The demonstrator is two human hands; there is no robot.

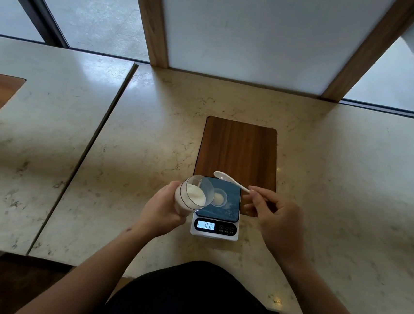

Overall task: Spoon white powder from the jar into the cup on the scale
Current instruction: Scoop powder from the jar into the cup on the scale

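Because the powder has to be reached with ease, the jar (193, 193) is held tipped by the left hand (163, 209), with its open mouth turned toward the cup (218, 198). The grip of the left hand is wrapped snugly around the lower part of the jar, so the white powder (196, 193) is slid toward the rim but is not spilled. The cup is set on the dark plate of the scale (217, 208), just beside the jar's mouth, so only a short trip is needed for each scoop. A small white heap can be seen inside the cup already. The spoon (231, 180) is pinched by its handle end in the fingers of the right hand (274, 217), and its bowl is held up above the far edge of the scale. It cannot be told whether any powder is in the spoon. The scale is placed on the worktop (350, 183), partly over a wooden panel (238, 149), with its lit screen (206, 225) turned toward the person so the numbers can be read.
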